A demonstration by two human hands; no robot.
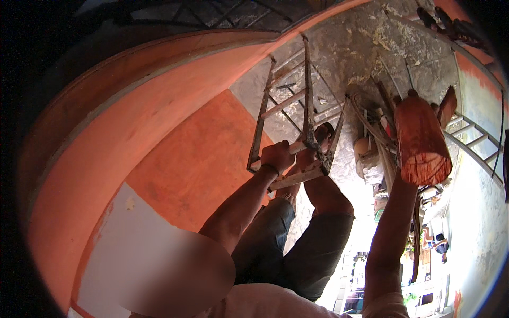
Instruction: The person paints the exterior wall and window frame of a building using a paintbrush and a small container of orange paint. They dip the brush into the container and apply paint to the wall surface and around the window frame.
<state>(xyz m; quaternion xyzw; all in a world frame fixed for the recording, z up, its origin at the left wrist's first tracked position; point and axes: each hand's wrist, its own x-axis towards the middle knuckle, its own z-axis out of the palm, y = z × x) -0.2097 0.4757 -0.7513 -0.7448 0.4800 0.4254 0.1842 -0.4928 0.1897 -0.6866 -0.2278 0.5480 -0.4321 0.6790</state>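
My left hand point(277, 155) is closed round the top crosspiece of a paint-spattered stepladder point(264, 119), its rungs running down towards the floor. At the right, my raised right arm holds up a cylindrical container point(423, 135) smeared with orange-red paint. One streaked, paler end of the container faces me; I cannot tell whether it is the open end. Fingertips of my right hand point(412, 93) show past its far end, with the palm hidden behind it. My legs in dark shorts point(318, 254) are close to the ladder, below my left hand.
An orange wall point(185, 148) with a pale grey area point(127, 244) curves along the left. Rough concrete floor point(355, 42) lies beyond the ladder. Beside the container are wooden poles point(389, 153) and a second ladder point(477, 139). A person point(439, 245) appears in the bright opening.
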